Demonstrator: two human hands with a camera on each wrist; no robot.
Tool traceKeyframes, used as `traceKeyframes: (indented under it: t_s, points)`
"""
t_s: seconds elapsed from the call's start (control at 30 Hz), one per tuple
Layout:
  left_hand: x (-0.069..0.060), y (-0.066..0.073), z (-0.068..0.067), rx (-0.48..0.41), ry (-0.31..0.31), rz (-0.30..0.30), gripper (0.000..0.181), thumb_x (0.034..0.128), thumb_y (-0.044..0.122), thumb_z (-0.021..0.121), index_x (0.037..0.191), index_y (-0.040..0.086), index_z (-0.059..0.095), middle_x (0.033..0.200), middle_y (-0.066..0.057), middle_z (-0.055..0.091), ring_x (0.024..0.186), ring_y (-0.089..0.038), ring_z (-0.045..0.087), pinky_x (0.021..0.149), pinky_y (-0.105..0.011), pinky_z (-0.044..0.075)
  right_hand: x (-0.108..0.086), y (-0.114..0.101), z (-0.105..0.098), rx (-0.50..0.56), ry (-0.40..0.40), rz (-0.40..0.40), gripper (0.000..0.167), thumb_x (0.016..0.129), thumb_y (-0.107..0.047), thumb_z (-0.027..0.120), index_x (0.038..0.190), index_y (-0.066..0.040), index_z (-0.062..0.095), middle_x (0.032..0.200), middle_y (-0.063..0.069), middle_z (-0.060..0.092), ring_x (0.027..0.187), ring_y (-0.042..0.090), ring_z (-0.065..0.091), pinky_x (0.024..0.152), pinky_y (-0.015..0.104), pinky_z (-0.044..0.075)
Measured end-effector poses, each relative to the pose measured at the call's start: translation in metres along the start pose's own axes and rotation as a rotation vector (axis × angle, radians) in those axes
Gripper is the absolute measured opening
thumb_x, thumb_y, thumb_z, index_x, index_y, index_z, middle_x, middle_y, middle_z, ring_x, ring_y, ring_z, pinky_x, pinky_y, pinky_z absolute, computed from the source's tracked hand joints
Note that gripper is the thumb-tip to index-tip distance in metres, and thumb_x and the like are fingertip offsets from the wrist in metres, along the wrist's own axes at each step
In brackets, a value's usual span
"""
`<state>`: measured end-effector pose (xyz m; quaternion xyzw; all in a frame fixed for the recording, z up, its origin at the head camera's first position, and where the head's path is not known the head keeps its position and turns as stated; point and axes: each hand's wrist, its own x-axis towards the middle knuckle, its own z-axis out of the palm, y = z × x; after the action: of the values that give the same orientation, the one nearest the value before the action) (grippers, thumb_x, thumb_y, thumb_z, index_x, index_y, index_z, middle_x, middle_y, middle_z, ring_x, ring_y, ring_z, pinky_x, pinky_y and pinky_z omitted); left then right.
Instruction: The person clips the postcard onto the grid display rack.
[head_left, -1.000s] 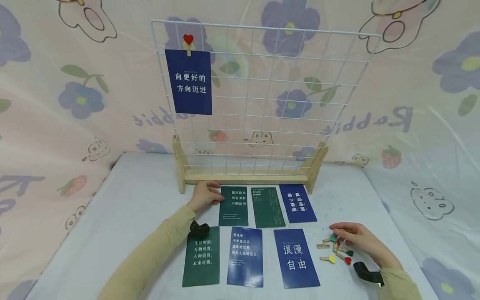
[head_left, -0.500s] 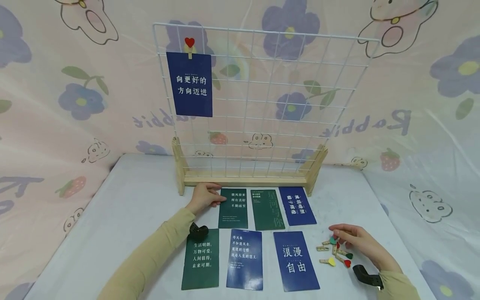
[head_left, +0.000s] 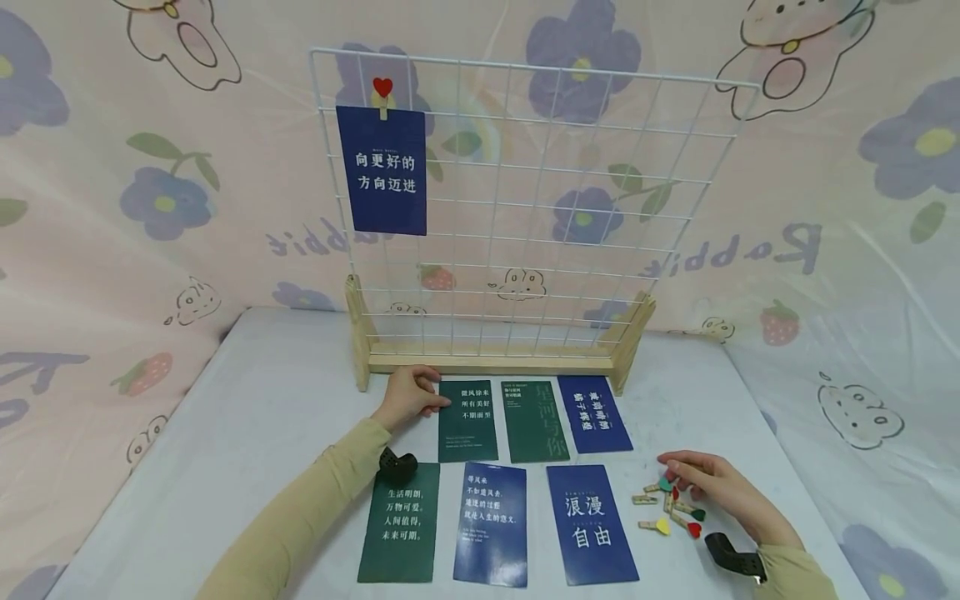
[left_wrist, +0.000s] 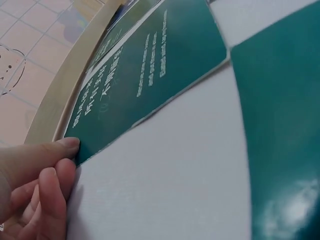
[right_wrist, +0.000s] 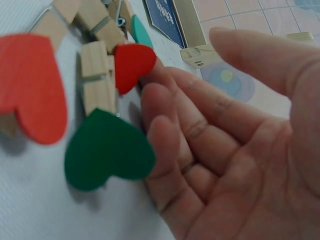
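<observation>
Left arm (head_left: 300,515) reaches in from 7 to 8 o'clock; left hand (head_left: 406,398) pinches corner of green card (head_left: 468,423) between fingertips, other fingers curled. Card lies on bench (head_left: 247,433) at hand's 3 to 4 o'clock. Right hand (head_left: 729,486) loosely open, grasping nothing, fingers towards 10 o'clock; heart-topped pegs (right_wrist: 98,85) just beside fingertips.

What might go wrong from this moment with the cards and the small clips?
The left hand pinches the green card near one corner, so it might bend or slip when lifted.
The small clips lie in a heap close to the right hand; picking one might scatter the others.
The hanging blue card shows just one red-heart clip at its top, so bumping the rack might make it swing or drop.
</observation>
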<state>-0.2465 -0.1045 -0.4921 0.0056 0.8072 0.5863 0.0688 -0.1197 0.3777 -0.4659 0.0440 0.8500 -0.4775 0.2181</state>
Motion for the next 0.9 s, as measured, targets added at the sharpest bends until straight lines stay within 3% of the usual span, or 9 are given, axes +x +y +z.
traceKeyframes:
  t_s: [0.2,0.4,0.67,0.9]
  points:
    - [-0.002,-0.005,0.002,-0.001,0.048,0.003,0.043,0.0627,-0.009,0.084,0.100,-0.002,0.064,0.090,-0.013,0.061,0.051,-0.014,0.061,0.049,-0.028,0.055,-0.002,0.002,0.001,0.002,-0.009,0.004,0.051,0.099,-0.033,0.053,0.131,0.007,0.050,0.099,0.010,0.061,0.084,0.022,0.055,0.066,0.028,0.048]
    - [-0.005,-0.004,0.003,-0.010,0.067,0.008,0.042,0.0640,-0.010,0.083,0.100,-0.002,0.062,0.085,-0.013,0.065,0.052,-0.015,0.061,0.048,-0.027,0.054,-0.004,0.003,0.001,0.005,-0.012,-0.003,0.051,0.099,-0.032,0.053,0.131,0.007,0.049,0.100,0.010,0.061,0.084,0.021,0.055,0.065,0.028,0.047]
    - [-0.007,0.003,0.001,-0.105,0.002,-0.031,0.039,0.0740,-0.003,0.080,0.106,-0.005,0.058,0.077,-0.011,0.066,0.054,-0.017,0.061,0.047,-0.025,0.051,-0.001,0.004,0.002,-0.030,0.019,0.028,0.051,0.095,-0.034,0.060,0.130,0.003,0.053,0.103,0.008,0.063,0.085,0.022,0.054,0.066,0.029,0.047]
    - [-0.007,0.007,-0.006,-0.152,-0.040,-0.031,0.028,0.0846,0.005,0.073,0.105,-0.010,0.060,0.078,-0.017,0.067,0.058,-0.016,0.062,0.055,-0.026,0.054,0.000,0.005,0.002,-0.048,0.011,-0.014,0.049,0.092,-0.031,0.065,0.125,0.004,0.056,0.106,0.009,0.065,0.084,0.021,0.056,0.067,0.029,0.051]
